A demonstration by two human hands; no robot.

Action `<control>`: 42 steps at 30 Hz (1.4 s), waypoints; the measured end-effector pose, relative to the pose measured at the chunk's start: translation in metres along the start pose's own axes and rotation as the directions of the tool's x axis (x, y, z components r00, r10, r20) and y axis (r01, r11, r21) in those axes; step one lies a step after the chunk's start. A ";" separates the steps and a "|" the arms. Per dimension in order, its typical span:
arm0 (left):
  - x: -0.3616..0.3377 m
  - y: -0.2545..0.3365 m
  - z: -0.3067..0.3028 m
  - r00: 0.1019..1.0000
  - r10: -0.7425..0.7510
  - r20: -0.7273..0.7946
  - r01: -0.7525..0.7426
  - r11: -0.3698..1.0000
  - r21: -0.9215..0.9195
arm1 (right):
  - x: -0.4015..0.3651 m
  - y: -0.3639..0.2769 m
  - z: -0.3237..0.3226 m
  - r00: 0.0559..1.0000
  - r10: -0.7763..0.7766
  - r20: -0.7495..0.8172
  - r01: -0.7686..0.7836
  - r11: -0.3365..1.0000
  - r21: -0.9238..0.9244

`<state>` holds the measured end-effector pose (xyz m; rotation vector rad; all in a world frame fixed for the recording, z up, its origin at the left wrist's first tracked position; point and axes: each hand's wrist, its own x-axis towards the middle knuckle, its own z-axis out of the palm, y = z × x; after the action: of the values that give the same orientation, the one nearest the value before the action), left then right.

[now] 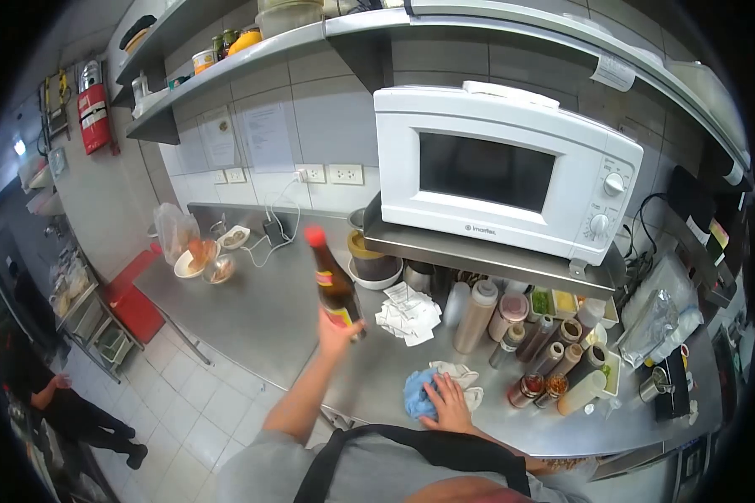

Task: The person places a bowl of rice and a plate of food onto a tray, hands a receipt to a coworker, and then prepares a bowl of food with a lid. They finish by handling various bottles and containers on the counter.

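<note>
My left hand (337, 334) is wrapped round the lower part of a brown glass bottle (335, 289) with a red cap and a yellow and red label. The bottle is upright, slightly tilted, above the steel counter (268, 327). My right hand (450, 405) lies with spread fingers over the edge of a crumpled blue cloth (419, 394) on the counter. Next to it, partly under my fingers, is a whitish cloth (470, 375). A pile of paper slips (408, 314) lies between the bottle and several sauce bottles.
A white microwave (503, 172) stands on a raised shelf (495, 256) above squeeze bottles (476, 317) and jars (527, 390). Bowls (189, 261), a plastic bag (176, 230) and a charger cable (273, 239) are at the left. Another person (59, 394) stands at far left.
</note>
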<state>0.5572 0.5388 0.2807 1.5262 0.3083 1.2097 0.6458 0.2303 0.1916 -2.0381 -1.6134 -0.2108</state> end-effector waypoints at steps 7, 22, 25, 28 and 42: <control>0.203 0.282 0.033 0.837 0.547 0.020 -0.542 0.833 -0.108 | 0.002 0.000 0.001 0.994 0.045 -0.095 -0.041 0.998 0.044; 0.299 0.501 0.249 0.781 0.331 0.530 -0.134 0.917 -0.376 | -0.016 0.053 0.029 0.931 0.231 -0.283 -0.060 0.861 0.505; 0.388 0.499 0.288 0.811 0.164 0.561 -0.118 0.986 -0.118 | -0.036 0.061 -0.014 0.866 0.100 -0.490 0.078 0.941 0.328; 0.415 0.486 0.304 0.879 0.301 0.371 -0.273 0.954 -0.127 | -0.090 0.092 -0.016 0.893 0.069 -0.445 0.056 0.964 0.261; 0.508 0.360 0.315 0.900 0.274 0.339 -0.396 0.839 0.373 | -0.194 0.040 -0.095 0.585 0.656 -0.476 -0.599 0.746 0.291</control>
<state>0.8925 0.6009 0.8894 2.1897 0.1259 1.2298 0.6484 0.0112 0.1758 -2.0709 -0.4713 -0.4001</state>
